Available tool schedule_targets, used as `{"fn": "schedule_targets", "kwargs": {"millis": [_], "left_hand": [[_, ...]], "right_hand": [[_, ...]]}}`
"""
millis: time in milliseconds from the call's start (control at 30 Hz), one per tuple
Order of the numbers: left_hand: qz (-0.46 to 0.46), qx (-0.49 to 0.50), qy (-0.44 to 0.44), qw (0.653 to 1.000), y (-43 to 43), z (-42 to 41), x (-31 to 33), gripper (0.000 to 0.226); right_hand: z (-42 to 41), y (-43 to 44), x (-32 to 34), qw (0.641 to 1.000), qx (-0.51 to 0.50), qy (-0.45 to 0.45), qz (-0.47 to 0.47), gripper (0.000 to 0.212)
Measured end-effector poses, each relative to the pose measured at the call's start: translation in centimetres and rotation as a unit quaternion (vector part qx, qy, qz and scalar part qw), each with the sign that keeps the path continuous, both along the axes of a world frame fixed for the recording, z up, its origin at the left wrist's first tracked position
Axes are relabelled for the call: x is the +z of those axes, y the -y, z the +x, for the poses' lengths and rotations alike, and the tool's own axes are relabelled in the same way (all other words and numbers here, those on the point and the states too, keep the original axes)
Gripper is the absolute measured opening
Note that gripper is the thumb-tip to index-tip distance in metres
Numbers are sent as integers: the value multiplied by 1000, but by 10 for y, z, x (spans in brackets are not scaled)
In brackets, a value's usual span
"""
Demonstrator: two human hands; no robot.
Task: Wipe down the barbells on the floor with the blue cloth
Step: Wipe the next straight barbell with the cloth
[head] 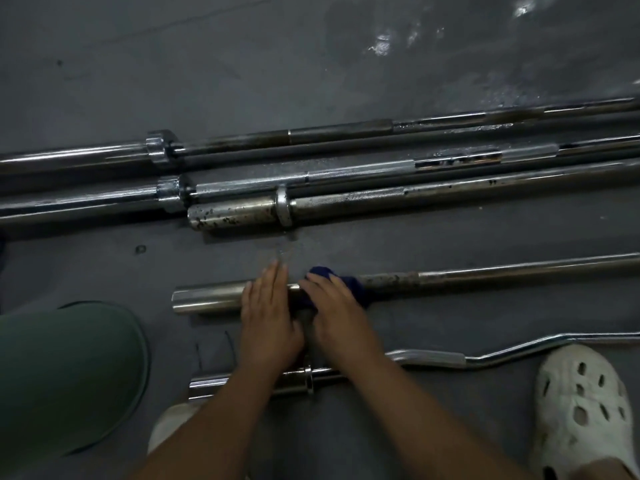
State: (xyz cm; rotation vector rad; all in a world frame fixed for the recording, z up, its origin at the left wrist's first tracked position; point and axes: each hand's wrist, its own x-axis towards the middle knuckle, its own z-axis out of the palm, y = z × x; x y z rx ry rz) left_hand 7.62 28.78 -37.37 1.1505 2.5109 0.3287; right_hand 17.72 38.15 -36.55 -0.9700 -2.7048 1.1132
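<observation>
Nearest, under both forearms, a curved bar [433,358] lies on the grey floor [311,57]. Its chrome end and collar sit just below the wrists. A white perforated clog [581,407] stands to the right of the right forearm, and a green-clad knee [69,375] fills the space to the left of the left one.

Just beyond, both hands rest on a straight barbell [485,275]. The left hand [266,317] lies flat across the thick polished end sleeve, fingers straight and together, palm down, with nothing gripped. The right hand [336,313] sits beside it, almost touching at the thumbs. Its fingers are laid nearly straight over the blue cloth [353,285] and press it onto the bar where the sleeve gives way to the thinner shaft. The cloth bunches out past the fingertips and to their right, and a fold shows under the palm.

Left of the left hand the sleeve ends in an open cut edge with bare floor beyond it. Right of the cloth, the shaft looks rust-speckled at first and then smoother, and it runs out of view.

Beyond the fingertips comes a strip of bare floor, then three long barbells [381,199] lying close side by side. The nearest of them is pitted with dark spots on its sleeve. Farther off the floor is open, with shiny wet-looking patches at upper right.
</observation>
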Motion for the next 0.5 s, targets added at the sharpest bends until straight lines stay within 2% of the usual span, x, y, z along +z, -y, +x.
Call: {"fn": "schedule_targets", "kwargs": {"millis": [33, 100, 167, 233, 267, 400, 467, 500], "left_hand": [[2, -8, 0, 1000, 2, -3, 0, 94], [2, -14, -3, 1000, 1, -4, 0, 100], [4, 0, -3, 1000, -2, -1, 0, 103], [0, 15, 3, 1000, -4, 1, 0, 103], [-3, 13, 7, 1000, -5, 0, 0, 104], [9, -26, 22, 999, -27, -30, 5, 109], [3, -33, 15, 999, -30, -42, 9, 110], [3, -32, -6, 999, -25, -42, 9, 108]], "right_hand": [[11, -16, -4, 999, 1, -4, 40, 59], [38, -49, -8, 992, -103, 0, 78, 58], [55, -62, -4, 973, -221, 27, 66, 50], [38, -43, -3, 958, -279, 50, 36, 45], [26, -30, -4, 964, -262, 50, 25, 46], [2, -31, -9, 998, -55, 24, 2, 53], [20, -61, -10, 998, -58, 27, 0, 54], [35, -73, -11, 993, -114, 25, 24, 53]]}}
